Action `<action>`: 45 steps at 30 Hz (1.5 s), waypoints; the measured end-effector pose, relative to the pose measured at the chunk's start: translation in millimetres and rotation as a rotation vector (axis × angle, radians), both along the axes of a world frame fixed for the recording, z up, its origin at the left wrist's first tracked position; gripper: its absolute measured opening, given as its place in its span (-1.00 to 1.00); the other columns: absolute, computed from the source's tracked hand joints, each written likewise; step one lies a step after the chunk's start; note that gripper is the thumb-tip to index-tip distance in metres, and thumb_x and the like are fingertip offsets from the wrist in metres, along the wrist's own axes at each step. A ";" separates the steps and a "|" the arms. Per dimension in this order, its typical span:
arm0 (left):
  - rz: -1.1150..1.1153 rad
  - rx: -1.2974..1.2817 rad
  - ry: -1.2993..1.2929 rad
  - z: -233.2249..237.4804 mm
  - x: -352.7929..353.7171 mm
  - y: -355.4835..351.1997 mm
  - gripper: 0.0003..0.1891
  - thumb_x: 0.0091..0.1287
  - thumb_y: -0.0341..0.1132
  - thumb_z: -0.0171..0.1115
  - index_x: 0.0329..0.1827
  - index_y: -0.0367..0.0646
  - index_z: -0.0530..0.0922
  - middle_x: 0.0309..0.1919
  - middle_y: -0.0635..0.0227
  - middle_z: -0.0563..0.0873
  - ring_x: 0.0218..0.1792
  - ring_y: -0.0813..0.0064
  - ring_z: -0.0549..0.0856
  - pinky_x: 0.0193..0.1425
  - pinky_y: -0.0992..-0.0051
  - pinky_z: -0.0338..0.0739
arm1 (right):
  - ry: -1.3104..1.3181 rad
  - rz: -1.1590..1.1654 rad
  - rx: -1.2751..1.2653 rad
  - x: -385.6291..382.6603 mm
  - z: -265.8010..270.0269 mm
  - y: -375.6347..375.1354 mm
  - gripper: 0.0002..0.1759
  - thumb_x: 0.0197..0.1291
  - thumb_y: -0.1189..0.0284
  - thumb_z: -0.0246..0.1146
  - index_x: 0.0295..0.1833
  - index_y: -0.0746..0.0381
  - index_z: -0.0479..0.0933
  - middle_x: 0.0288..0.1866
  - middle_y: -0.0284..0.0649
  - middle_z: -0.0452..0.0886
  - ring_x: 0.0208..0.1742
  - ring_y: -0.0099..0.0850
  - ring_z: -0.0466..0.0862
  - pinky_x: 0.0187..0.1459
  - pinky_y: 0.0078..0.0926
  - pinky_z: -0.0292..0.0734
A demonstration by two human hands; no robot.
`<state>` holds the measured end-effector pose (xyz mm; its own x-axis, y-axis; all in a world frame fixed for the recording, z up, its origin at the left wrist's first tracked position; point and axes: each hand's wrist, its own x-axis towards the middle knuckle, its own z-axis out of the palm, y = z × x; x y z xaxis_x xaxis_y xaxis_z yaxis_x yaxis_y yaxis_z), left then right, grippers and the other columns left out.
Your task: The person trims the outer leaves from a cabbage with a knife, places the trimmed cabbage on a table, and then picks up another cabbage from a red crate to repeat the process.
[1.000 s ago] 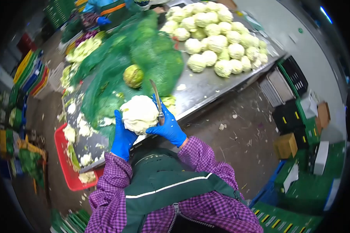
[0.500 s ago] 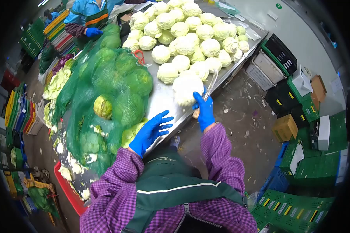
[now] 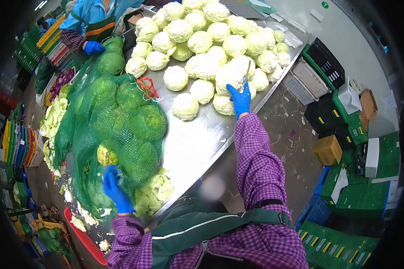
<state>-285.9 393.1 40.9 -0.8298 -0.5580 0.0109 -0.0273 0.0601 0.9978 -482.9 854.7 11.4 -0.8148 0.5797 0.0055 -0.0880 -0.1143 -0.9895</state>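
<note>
A co-worker's blue-gloved hand (image 3: 93, 47) showed at eleven o'clock; a brown cardboard box (image 3: 328, 150) sat at three, green plastic crates (image 3: 341, 242) at five.

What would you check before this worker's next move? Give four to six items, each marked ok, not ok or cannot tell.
1. Trimmed cabbage settled on the pile: cannot tell; the right hand is against it.
2. Left hand on the green net sack: ok; it touches the mesh.
3. Bare working space on the steel table: ok, between sack and pile.
4. Co-worker's hand apart from both hands: ok, at the sack's far end.
5. Near table edge tidy: not ok; loose leaves lie heaped there.
</note>
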 end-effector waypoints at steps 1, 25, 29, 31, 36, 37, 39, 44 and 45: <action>0.088 -0.032 0.042 -0.3 -0.3 -20.1 -0.67 0.42 -0.26 0.04 0.18 -0.18 0.50 -0.01 0.29 0.65 -0.01 0.48 0.60 0.10 0.45 0.42 | 0.012 -0.032 -0.006 7.7 -3.1 0.1 -0.13 -0.01 0.51 0.42 0.44 0.20 0.19 0.28 -0.11 0.42 -0.23 -0.54 0.56 -0.53 -0.66 0.43; -0.876 -0.602 0.160 6.8 -70.3 -15.4 -0.15 -0.02 -0.22 0.49 0.36 -0.21 0.28 0.27 0.12 0.44 0.27 0.20 0.44 0.32 0.26 0.30 | -0.226 0.615 -0.135 128.5 -68.6 -281.8 -0.52 0.18 0.37 0.31 0.22 0.19 0.46 -0.41 -0.41 0.53 -0.58 -0.66 0.38 -0.59 -0.67 0.36; -0.932 -0.878 0.079 -18.4 -100.9 -5.1 -0.21 -0.04 -0.22 0.49 0.29 -0.22 0.35 0.17 0.08 0.52 0.16 0.10 0.52 0.25 0.24 0.37 | -0.235 0.432 -0.135 132.1 -70.8 -274.3 -0.74 0.17 0.40 0.31 -0.06 0.28 0.54 -0.29 -0.32 0.60 -0.51 -0.61 0.49 -0.58 -0.65 0.42; -0.802 -1.237 0.243 -15.1 -90.4 -1.6 -0.25 -0.04 -0.22 0.48 0.26 -0.22 0.38 0.16 0.08 0.52 0.14 0.09 0.53 0.22 0.24 0.41 | -0.278 0.366 -0.174 140.7 -69.6 -263.5 -0.75 0.14 0.40 0.32 -0.10 0.29 0.56 -0.36 -0.31 0.59 -0.59 -0.58 0.49 -0.59 -0.63 0.43; -0.463 -0.962 0.160 -31.7 11.1 -37.5 -0.17 -0.05 -0.25 0.51 0.31 -0.22 0.30 0.24 0.06 0.44 0.22 0.11 0.46 0.27 0.26 0.37 | -0.336 0.253 -0.173 169.9 -74.4 -230.4 -0.74 0.13 0.39 0.32 -0.11 0.32 0.58 -0.41 -0.28 0.59 -0.66 -0.57 0.46 -0.62 -0.60 0.41; -0.314 -0.962 0.241 -25.6 38.9 -46.4 -0.13 -0.06 -0.27 0.52 0.34 -0.21 0.24 0.25 0.05 0.41 0.24 0.13 0.45 0.29 0.27 0.36 | -0.342 0.235 -0.185 173.9 -72.8 -228.5 -0.75 0.13 0.40 0.31 -0.11 0.32 0.58 -0.40 -0.28 0.60 -0.65 -0.58 0.46 -0.62 -0.61 0.40; -0.232 -0.710 0.115 -45.4 82.3 -71.8 -0.08 -0.06 -0.29 0.53 0.38 -0.21 0.18 0.26 0.03 0.39 0.25 0.15 0.44 0.30 0.29 0.35 | -0.278 0.182 -0.148 177.0 -70.0 -225.8 -0.76 0.14 0.42 0.30 -0.10 0.30 0.58 -0.38 -0.29 0.61 -0.64 -0.59 0.46 -0.62 -0.62 0.38; -0.119 -0.295 0.093 -75.2 112.8 -126.2 0.15 -0.09 -0.21 0.59 0.48 -0.24 -0.06 0.31 0.00 0.31 0.32 0.17 0.34 0.41 0.29 0.24 | 0.148 0.470 0.014 176.8 41.2 -311.8 -0.74 0.22 0.45 0.25 0.01 0.25 0.55 -0.15 -0.36 0.61 -0.24 -0.65 0.54 -0.40 -0.70 0.46; -0.026 -0.253 0.013 -79.5 103.8 -132.1 0.17 -0.06 -0.15 0.57 0.49 -0.25 -0.12 0.32 -0.04 0.27 0.31 0.18 0.36 0.38 0.29 0.28 | 0.274 0.619 0.040 172.6 50.1 -338.9 -0.70 0.21 0.46 0.26 0.06 0.27 0.53 -0.08 -0.32 0.63 -0.11 -0.59 0.57 -0.14 -0.60 0.51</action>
<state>-182.0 261.0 -38.6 -0.8426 -0.5147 0.1585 -0.0095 0.3085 0.9512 -310.2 515.8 61.5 -0.9627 0.0016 0.2707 -0.2661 -0.1877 -0.9455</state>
